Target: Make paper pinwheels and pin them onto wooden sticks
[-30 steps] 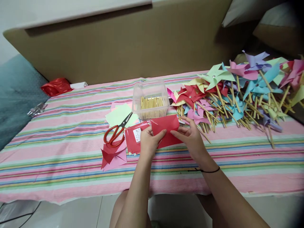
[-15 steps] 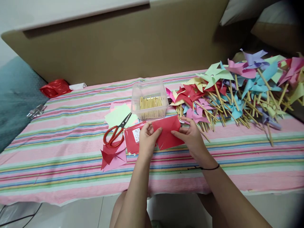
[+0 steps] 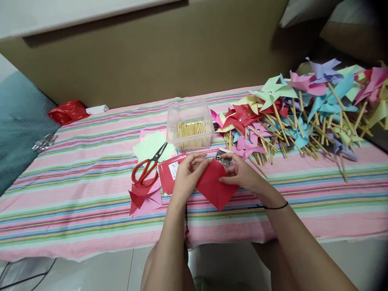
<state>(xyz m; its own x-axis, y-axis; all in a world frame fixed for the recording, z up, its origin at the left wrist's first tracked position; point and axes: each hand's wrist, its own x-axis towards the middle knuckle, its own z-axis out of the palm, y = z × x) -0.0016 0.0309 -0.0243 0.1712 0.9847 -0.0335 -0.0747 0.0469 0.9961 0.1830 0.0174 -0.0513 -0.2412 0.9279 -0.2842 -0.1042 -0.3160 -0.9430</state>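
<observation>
A square of red paper [image 3: 216, 190] is held over the near side of the cloth, one corner pointing down toward me. My left hand [image 3: 190, 173] pinches its upper left edge between thumb and bent fingers. At the right edge, my right hand [image 3: 244, 176] has its thumb on the sheet and its fingers curled behind. Just beyond the paper, a small silvery item [image 3: 222, 157] shows by my right fingertips; its kind is unclear. Left of my left hand lie a stack of red paper sheets [image 3: 166, 180] with a white label and orange-handled scissors [image 3: 148, 167].
A clear plastic box [image 3: 189, 143] of short wooden sticks stands behind my hands. Many paper pinwheels [image 3: 273, 93] pile up at right. Pale green paper [image 3: 148, 147] and cut red and pink pieces [image 3: 151, 202] lie left. A red plastic bag [image 3: 69, 113] sits far left on the striped cloth [image 3: 75, 182].
The red paper has turned from lying level to a diamond angle, with a corner pointing down. The silvery item behind it has come more into view. My hands have shifted their hold slightly.
</observation>
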